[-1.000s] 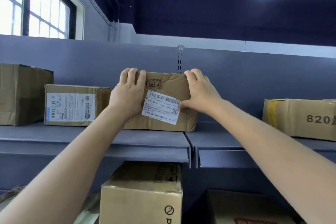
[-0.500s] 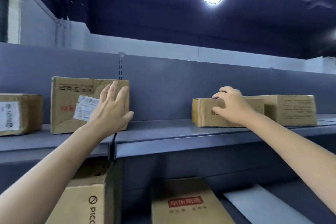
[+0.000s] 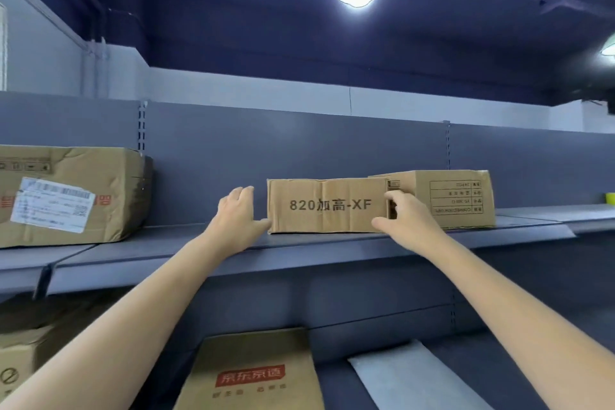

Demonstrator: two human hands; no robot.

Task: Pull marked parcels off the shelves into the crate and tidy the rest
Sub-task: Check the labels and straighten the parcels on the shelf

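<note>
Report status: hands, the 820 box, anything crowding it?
Left hand open, at the 820 box left end. Right hand grips its right end. Box flat on the shelf. Printed carton close behind-right.

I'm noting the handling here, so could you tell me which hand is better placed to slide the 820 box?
Probably the right hand: it grips the 820 box at its end, while the left hand only touches.
</note>
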